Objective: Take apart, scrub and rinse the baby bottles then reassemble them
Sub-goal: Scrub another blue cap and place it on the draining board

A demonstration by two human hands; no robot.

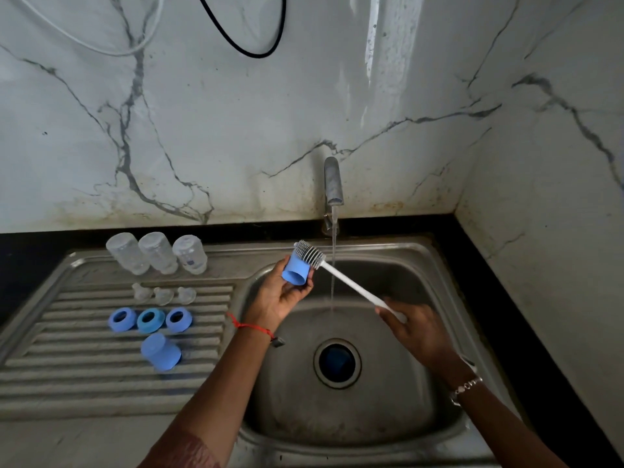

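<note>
Right hand (418, 329) grips white-handled bristle brush (351, 284) | left hand (283, 297), 11 o'clock, clasps blue plastic cap (296, 272) | advised: rotate brush inside cap.

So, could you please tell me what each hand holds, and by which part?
The left hand grips the blue cap by its side wall; the right hand holds the brush by its handle end.

Brush handle (351, 285) end hidden in blurred right hand (417, 327); bottle label (191, 261) unreadable.
</note>
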